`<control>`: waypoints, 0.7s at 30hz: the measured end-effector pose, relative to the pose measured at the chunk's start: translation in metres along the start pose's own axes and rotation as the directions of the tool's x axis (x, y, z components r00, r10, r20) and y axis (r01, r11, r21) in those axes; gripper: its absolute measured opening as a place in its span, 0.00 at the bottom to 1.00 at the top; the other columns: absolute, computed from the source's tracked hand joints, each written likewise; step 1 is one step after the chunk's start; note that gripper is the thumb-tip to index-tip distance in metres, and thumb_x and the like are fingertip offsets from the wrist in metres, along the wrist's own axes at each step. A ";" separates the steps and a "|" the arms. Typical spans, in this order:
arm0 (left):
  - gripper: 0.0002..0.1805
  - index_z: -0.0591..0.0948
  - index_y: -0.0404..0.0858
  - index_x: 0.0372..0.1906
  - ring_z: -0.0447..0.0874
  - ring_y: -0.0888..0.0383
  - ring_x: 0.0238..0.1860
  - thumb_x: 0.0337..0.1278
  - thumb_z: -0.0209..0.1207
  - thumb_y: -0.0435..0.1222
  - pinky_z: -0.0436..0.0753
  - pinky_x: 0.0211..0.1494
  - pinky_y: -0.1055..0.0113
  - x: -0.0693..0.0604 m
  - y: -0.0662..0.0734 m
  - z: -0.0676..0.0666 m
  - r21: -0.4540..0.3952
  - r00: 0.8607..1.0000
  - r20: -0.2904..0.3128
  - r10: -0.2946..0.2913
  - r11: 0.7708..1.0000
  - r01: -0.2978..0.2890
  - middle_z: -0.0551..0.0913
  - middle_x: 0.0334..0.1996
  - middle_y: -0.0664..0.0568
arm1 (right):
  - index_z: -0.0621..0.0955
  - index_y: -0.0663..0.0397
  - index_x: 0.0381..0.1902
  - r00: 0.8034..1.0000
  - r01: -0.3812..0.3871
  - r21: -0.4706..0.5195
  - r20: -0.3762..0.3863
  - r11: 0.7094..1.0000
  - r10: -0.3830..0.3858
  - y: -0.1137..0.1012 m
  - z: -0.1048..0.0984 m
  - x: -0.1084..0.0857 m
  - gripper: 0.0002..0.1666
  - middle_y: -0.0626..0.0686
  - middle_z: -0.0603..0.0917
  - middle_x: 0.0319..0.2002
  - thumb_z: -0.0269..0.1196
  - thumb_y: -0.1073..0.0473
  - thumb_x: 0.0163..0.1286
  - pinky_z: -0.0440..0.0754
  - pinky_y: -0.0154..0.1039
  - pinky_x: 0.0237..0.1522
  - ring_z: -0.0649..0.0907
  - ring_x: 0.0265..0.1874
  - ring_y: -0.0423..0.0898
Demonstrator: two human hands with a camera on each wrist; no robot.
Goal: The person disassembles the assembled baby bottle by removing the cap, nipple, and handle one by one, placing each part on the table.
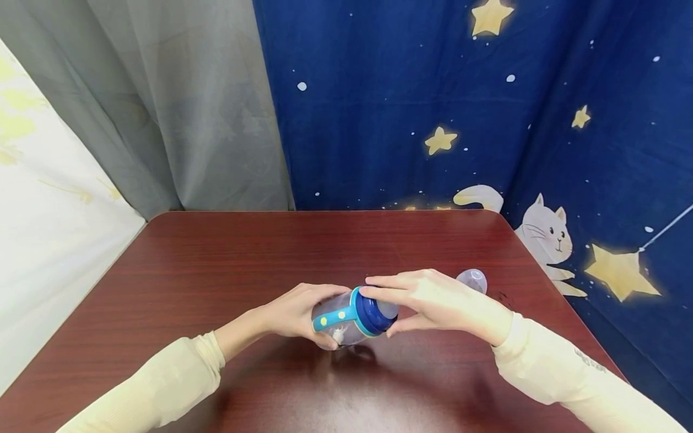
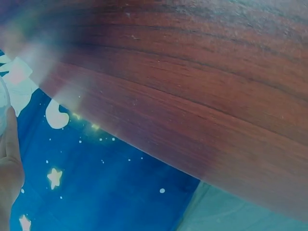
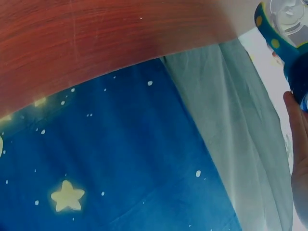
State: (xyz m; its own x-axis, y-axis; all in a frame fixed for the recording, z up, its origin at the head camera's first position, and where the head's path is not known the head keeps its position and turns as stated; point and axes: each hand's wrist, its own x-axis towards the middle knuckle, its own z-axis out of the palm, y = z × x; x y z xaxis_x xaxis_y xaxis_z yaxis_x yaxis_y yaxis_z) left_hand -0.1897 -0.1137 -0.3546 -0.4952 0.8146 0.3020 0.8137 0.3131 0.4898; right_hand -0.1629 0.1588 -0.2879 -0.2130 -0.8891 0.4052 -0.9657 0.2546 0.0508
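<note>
Gripping the bottle (image 1: 351, 317) by its clear body (image 1: 326, 308), the left hand (image 1: 300, 310) tilts it over the worktop (image 1: 260, 246), and the right hand (image 1: 433, 300) clamps the blue collar (image 1: 372, 311), a clear dome (image 1: 474, 279) just beyond that wrist! Left wrist view: the hand rises at the left edge, clear plastic touching it. Right wrist view: collar right against the fingers, far right.
</note>
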 end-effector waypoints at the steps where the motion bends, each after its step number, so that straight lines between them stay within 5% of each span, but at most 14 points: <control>1: 0.43 0.67 0.42 0.57 0.73 0.67 0.37 0.31 0.66 0.58 0.74 0.37 0.73 0.000 0.000 0.000 -0.004 1.000 0.000 0.003 1.000 -0.003 0.75 0.42 0.60 | 0.69 0.50 0.58 1.000 -0.003 0.003 0.001 1.000 0.003 0.000 0.000 0.000 0.37 0.51 0.74 0.52 0.64 0.43 0.52 0.76 0.38 0.38 0.77 0.43 0.42; 11: 0.43 0.68 0.44 0.56 0.73 0.68 0.37 0.29 0.66 0.59 0.74 0.37 0.73 0.001 0.003 -0.001 0.041 0.998 -0.067 -0.020 0.999 0.022 0.74 0.43 0.63 | 0.67 0.48 0.60 0.989 -0.148 0.105 0.045 0.983 0.144 0.002 -0.001 0.000 0.40 0.47 0.69 0.58 0.64 0.41 0.51 0.72 0.40 0.46 0.71 0.53 0.43; 21: 0.43 0.69 0.45 0.55 0.73 0.69 0.37 0.27 0.66 0.58 0.74 0.36 0.73 0.004 0.010 -0.004 0.095 0.992 -0.112 -0.053 0.993 0.064 0.75 0.43 0.64 | 0.67 0.47 0.60 0.961 -0.277 0.076 0.036 0.958 0.275 0.000 -0.002 0.003 0.42 0.44 0.72 0.54 0.60 0.33 0.51 0.74 0.36 0.40 0.75 0.46 0.39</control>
State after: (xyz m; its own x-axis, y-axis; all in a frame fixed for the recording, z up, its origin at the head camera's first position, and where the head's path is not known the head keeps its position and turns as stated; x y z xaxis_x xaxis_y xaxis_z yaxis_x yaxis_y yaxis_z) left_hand -0.1851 -0.1089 -0.3457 -0.5685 0.7372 0.3651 0.8057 0.4091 0.4284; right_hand -0.1636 0.1568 -0.2844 -0.4759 -0.7979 0.3700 -0.8771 0.4616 -0.1327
